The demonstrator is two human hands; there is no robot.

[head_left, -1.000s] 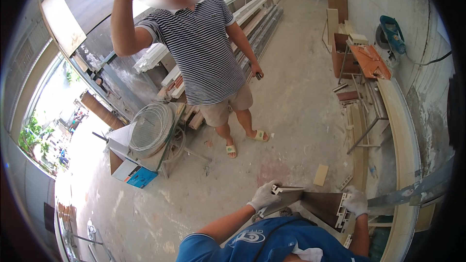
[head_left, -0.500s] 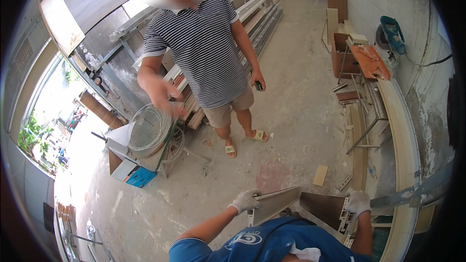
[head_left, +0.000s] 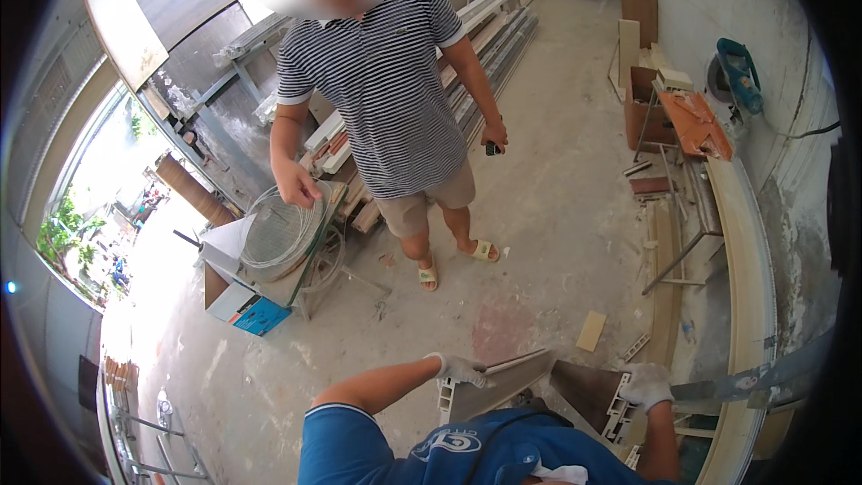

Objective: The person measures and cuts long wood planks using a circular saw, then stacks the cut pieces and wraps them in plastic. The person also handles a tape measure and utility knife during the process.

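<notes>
My left hand, in a pale work glove, is closed over the top edge of a grey-brown hollow profile board, whose white cut end with open chambers shows beside the wrist. My right hand, gloved as well, grips the end of a dark brown profile board with a similar white chambered end. The two boards slant toward each other in front of my blue shirt. Their lower parts are hidden behind my body.
A person in a striped shirt stands ahead, holding a small dark object. To the left, a coil of wire lies on a cart beside a blue-and-white box. A teal power saw, an orange stand and long boards line the right wall.
The person's raised hand has dropped closer to their body, and their other arm has bent slightly. My left hand stays on its board, tilted a little; my right hand has shifted slightly left.
</notes>
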